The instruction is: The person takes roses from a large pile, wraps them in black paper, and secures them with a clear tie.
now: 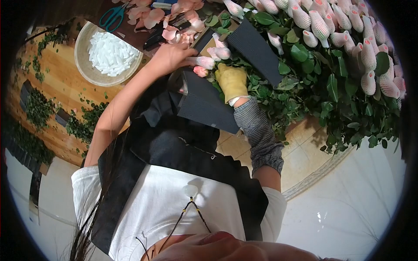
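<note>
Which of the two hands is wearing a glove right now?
The right hand, in a yellow glove with a grey checked sleeve behind it; the left hand is bare, at a netted rosebud.

Can't read the grip of the right hand (231,83): yellow glove (235,90) covers the fingers. Netted rosebuds (319,28) run off the top edge, stems mostly buried in foliage (299,52). Far-left leaf heap (26,139) too dark to sort.

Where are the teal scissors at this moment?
In the head view, the scissors are at the upper left, just above the bowl in the picture and left of the pink petals.
</note>
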Available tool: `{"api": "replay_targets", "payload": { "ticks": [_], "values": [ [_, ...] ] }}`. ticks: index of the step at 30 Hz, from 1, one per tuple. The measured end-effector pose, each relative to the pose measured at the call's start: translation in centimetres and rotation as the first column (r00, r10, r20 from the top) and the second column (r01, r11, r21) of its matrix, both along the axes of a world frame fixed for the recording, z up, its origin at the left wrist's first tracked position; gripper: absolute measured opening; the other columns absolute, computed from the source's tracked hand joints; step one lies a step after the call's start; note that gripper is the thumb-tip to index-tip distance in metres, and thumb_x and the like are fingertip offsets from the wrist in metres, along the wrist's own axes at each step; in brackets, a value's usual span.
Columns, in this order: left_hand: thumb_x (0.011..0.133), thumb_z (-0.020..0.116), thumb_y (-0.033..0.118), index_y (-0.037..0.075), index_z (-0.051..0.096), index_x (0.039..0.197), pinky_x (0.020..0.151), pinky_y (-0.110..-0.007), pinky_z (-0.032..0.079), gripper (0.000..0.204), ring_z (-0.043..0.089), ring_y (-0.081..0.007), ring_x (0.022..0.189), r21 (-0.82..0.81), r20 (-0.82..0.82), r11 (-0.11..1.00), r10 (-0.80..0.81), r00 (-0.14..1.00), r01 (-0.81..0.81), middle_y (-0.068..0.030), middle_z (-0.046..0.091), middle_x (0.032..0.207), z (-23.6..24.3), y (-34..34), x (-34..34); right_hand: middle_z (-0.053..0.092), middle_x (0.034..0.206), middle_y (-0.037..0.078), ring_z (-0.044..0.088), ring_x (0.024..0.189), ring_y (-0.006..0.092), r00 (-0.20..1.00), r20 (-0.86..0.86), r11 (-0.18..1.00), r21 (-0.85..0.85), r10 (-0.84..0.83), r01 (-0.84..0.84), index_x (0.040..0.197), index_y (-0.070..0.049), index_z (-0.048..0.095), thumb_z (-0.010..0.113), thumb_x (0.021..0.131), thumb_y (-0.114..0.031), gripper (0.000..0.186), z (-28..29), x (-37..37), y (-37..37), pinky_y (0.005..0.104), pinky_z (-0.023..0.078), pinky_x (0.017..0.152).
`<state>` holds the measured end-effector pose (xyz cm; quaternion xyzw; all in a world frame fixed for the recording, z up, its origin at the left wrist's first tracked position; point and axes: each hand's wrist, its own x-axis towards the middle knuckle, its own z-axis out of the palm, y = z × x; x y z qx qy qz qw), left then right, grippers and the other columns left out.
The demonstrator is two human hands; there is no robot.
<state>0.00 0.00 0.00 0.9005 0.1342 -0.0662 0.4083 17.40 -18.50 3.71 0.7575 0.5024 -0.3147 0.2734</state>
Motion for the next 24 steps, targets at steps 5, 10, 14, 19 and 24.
{"api": "replay_targets", "payload": {
  "ticks": [5,10,14,19,24],
  "values": [
    [0.095,0.071,0.025,0.004,0.068,0.102,0.081,-0.035,0.054,0.022,0.065,-0.0266,0.094,-0.216,0.265,0.975,0.01,0.964,0.049,-0.0096,0.062,0.11,0.0,1.0,-0.3,0.075,0.079,0.011,0.073,0.075,0.0316,1.0,0.005,0.989,0.148,-0.022,0.021,0.093,-0.011,0.066,0.062,0.095,-0.038,0.028,0.3,-0.3,-0.6,0.047,0.055,0.073],
    [0.097,0.064,0.023,0.0,0.056,0.087,0.095,-0.035,0.048,0.026,0.06,-0.0203,0.103,-0.566,0.281,0.804,0.394,0.875,-0.18,-0.0085,0.063,0.108,2.6,2.9,-4.4,0.075,0.079,0.011,0.073,0.074,0.0308,0.994,-0.087,0.928,0.362,-0.066,0.093,0.099,-0.01,0.069,0.067,0.094,-0.037,0.027,3.2,-0.1,-1.3,0.0459,0.056,0.071],
    [0.097,0.073,0.03,0.0,0.057,0.107,0.082,-0.034,0.049,0.035,0.062,-0.0215,0.091,-0.542,-0.02,0.791,0.326,0.945,-0.285,-0.0116,0.066,0.097,2.5,0.5,-1.4,0.074,0.077,0.011,0.072,0.067,0.0301,0.996,0.013,0.888,0.454,-0.091,0.075,0.088,-0.011,0.067,0.069,0.093,-0.039,0.029,4.0,0.1,-0.5,0.0455,0.055,0.064],
    [0.091,0.07,0.036,0.007,0.068,0.099,0.079,-0.047,0.055,0.031,0.071,-0.038,0.091,0.078,0.0,0.992,0.096,0.995,-0.096,-0.0127,0.07,0.096,0.9,-2.6,4.9,0.072,0.074,0.011,0.071,0.064,0.032,0.983,0.132,0.909,0.411,-0.131,0.066,0.09,-0.01,0.067,0.066,0.095,-0.045,0.035,2.2,0.2,0.7,0.0464,0.057,0.061],
    [0.095,0.069,0.035,0.009,0.072,0.098,0.066,-0.05,0.053,0.027,0.068,-0.0379,0.079,-0.005,0.184,0.982,0.189,0.965,-0.191,-0.0115,0.064,0.087,-0.6,-3.7,5.3,0.072,0.071,0.012,0.07,0.064,0.0333,0.984,0.111,0.856,0.514,-0.136,0.06,0.09,-0.011,0.066,0.071,0.09,-0.04,0.029,3.5,0.8,-0.2,0.0473,0.054,0.06]
  ]
}}
